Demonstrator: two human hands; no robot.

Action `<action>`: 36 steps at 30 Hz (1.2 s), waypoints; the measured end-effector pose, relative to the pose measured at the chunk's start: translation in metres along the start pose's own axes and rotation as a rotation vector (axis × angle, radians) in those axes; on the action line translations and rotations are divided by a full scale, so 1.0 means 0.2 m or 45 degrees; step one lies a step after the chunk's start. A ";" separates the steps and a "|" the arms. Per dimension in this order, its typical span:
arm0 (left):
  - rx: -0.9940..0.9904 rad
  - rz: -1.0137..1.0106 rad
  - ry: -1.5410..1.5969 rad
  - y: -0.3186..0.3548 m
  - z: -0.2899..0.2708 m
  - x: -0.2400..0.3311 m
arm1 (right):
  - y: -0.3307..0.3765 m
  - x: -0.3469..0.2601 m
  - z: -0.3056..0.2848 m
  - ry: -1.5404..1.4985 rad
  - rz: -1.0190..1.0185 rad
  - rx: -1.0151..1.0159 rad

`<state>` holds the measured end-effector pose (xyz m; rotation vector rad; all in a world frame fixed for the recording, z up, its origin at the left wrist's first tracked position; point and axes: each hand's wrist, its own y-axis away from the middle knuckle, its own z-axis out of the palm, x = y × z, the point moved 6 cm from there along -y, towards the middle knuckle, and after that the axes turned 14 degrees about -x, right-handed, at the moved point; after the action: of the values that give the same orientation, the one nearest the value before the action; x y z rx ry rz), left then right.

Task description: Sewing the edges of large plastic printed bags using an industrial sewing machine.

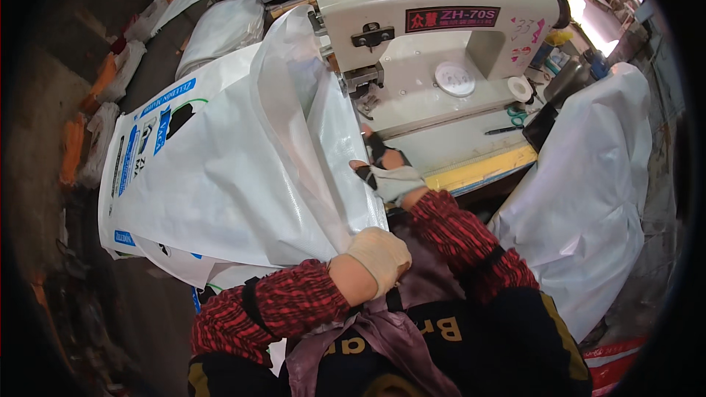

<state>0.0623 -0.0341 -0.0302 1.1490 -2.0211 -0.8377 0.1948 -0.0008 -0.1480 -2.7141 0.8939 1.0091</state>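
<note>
A large white woven plastic bag with blue and black print spreads from the left up to the sewing machine. Its long right edge runs under the machine's head. My left hand, in a beige glove, is closed in a fist at the bag's near corner; its fingertips are hidden. Further up the same edge is my right hand, in a pale glove with black coverings on some fingers. Thumb and fingers close on the bag's edge, just below the needle area.
Another white bag is draped at the right. Teal-handled scissors, a dark pen, a white thread spool and a round white disc lie on the machine table. Folded white bags are stacked behind, at left.
</note>
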 end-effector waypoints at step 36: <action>0.571 -0.880 -0.240 0.06 -0.47 -1.31 | -0.01 0.01 -0.13 -1.623 0.439 -0.174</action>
<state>0.2343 0.1852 -0.0258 2.1681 -2.0294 -0.8479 0.2117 -0.0079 -0.1288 -1.3652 0.9453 2.4080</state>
